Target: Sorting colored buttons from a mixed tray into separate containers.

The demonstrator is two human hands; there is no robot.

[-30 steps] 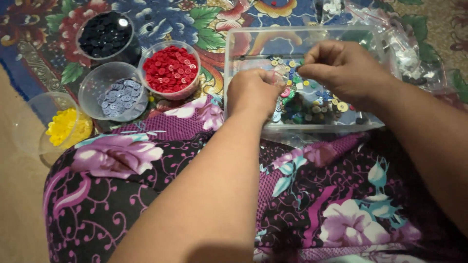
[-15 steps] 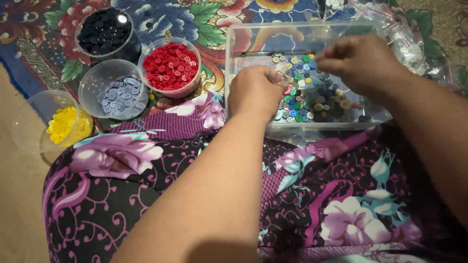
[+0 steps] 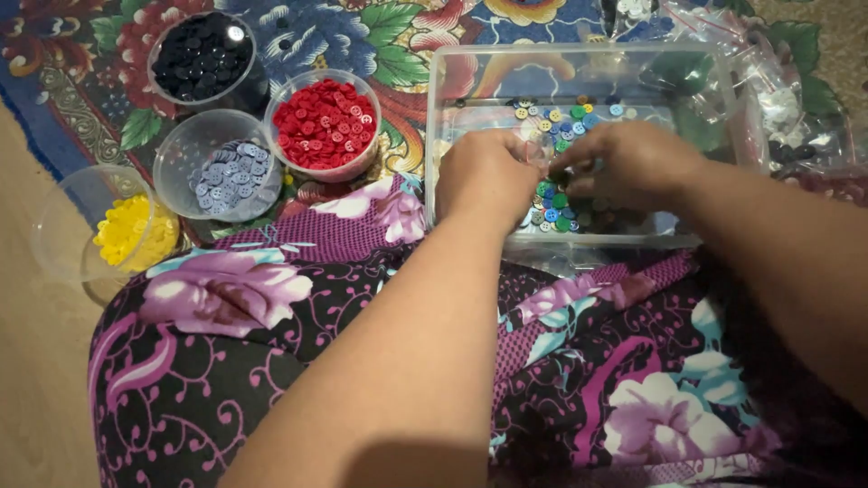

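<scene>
Both hands work inside a clear rectangular plastic box (image 3: 470,68) that sits on a flowered cloth (image 3: 380,27) at the edge of the person's patterned lap. The left hand (image 3: 488,176) rests over the box's near left part, fingers curled in; whether they pinch anything cannot be told. The right hand (image 3: 633,163) lies just beside it, fingers bent down onto a heap of mixed coloured buttons (image 3: 556,203) on the box floor, grip hidden. More loose buttons lie toward the box's far wall. Left of the box stand four round clear cups: red buttons (image 3: 325,122) nearest, black buttons (image 3: 201,56) at the far edge, pale blue buttons (image 3: 226,170) nearer, yellow buttons (image 3: 127,230) at the cloth's left edge. Crumpled clear plastic bags (image 3: 778,99) lie by the box's right wall
</scene>
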